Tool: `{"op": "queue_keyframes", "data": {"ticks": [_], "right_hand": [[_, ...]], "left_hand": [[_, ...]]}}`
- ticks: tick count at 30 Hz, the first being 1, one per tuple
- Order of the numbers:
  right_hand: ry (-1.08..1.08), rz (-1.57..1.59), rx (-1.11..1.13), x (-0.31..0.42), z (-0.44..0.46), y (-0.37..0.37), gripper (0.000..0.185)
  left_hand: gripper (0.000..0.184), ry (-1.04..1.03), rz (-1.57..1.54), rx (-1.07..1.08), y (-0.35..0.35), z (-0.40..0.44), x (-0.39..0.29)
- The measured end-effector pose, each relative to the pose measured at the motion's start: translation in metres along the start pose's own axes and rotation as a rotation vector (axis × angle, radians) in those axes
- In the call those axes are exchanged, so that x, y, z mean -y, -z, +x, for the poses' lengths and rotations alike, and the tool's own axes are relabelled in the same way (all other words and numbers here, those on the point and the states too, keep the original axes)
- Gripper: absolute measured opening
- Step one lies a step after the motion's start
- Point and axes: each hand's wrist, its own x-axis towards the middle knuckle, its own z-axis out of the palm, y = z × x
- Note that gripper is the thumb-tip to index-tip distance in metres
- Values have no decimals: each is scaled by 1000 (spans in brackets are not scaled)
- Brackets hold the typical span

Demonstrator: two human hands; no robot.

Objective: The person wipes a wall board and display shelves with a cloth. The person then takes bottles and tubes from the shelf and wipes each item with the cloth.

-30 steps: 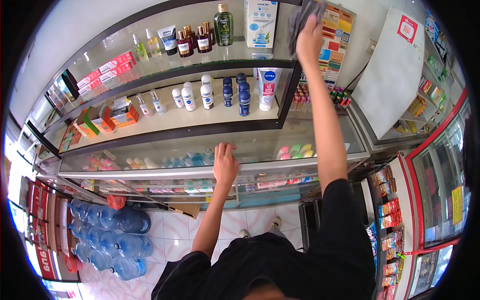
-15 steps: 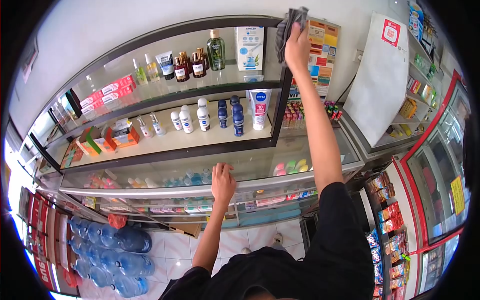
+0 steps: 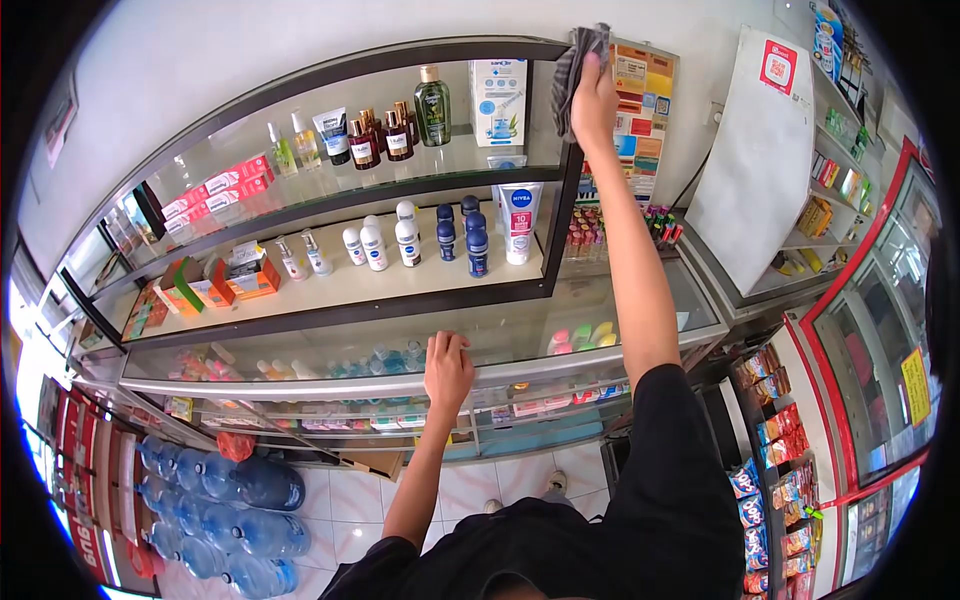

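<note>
High on the upper right corner of the display cabinet's dark frame (image 3: 572, 190), my right hand (image 3: 594, 108) is closed on a crumpled dark grey cloth (image 3: 577, 75). The cloth lies against the frame's outer side. My left hand (image 3: 449, 372) rests on the front edge of the glass counter (image 3: 300, 362), fingers loosely bent on the glass and holding nothing. Behind the frame, the upper shelf holds a green bottle (image 3: 432, 108) and a white-blue box (image 3: 499, 105). Roll-on deodorants (image 3: 478, 248) and a white tube (image 3: 519, 222) stand on the lower shelf.
A colourful poster (image 3: 640, 115) hangs on the wall beside the cloth. Small colourful bottles (image 3: 590, 230) stand right of the cabinet. Large blue water jugs (image 3: 245, 480) stand on the floor at left. Snack packets (image 3: 785, 440) and a red-framed fridge (image 3: 830, 350) are at right.
My right hand and the cloth have shifted slightly down along the frame's corner. My left hand stays at the counter edge.
</note>
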Motion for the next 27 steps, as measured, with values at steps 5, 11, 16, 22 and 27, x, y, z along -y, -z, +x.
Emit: {"op": "queue_keyframes", "data": {"ticks": [5, 11, 16, 22, 27], "right_hand": [[207, -223, -291, -8, -45, -29, 51], [603, -286, -81, 33, -78, -102, 60], [757, -262, -7, 62, -88, -150, 37], [873, -314, 35, 19, -55, -100, 48], [657, -226, -240, 1, -38, -57, 53]], "left_hand": [[13, 0, 11, 5, -4, -1, -2], [13, -29, 10, -20, -2, -2, 2], [14, -30, 9, -46, 2, -3, 3], [13, -66, 31, -57, 1, -3, 6], [10, -67, 65, -45, -2, -3, 5]]}}
